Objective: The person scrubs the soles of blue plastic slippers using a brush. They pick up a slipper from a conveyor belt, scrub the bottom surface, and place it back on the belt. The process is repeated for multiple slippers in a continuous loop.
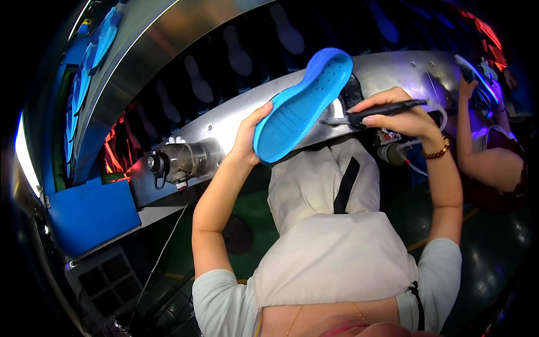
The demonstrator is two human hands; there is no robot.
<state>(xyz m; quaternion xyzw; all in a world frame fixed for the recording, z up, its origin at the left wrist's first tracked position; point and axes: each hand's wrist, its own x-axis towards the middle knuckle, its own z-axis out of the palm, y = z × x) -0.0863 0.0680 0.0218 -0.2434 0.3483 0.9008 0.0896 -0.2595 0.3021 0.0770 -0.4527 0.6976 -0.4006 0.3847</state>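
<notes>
Two bare hands work over one curved tabletop of shiny metal (pixel 236 124). The person's left hand (pixel 247 135) is curled closed around the edge of one bright-blue moulded shoe sole (pixel 297 106), gripping its broader, lower end. The sole is held up tilted above the tabletop, in front of the body, its narrower end, dotted with small holes, pointing away. The right hand (pixel 401 115) is folded around one slim tool with a black handle (pixel 387 110), fingers on one side, thumb on the other. The tool's thin greyish tip is near the sole's right edge; I cannot tell from here whether they touch.

Faint marks on the sole's broader end are too small for me to read.

One see-through bottle with a black cap (pixel 182 162) lies at the left of the tabletop, beyond the left forearm. Past the tabletop, at least five pale sole shapes (pixel 237 50) stand in a dark row; the held sole partly hides one black object (pixel 352 92) behind it. One plain blue box (pixel 92 216) is at lower left. At far right, one co-worker's hand (pixel 467 89) holds a light-edged, shoe-like piece (pixel 480 78), blurred in violet glow.
</notes>
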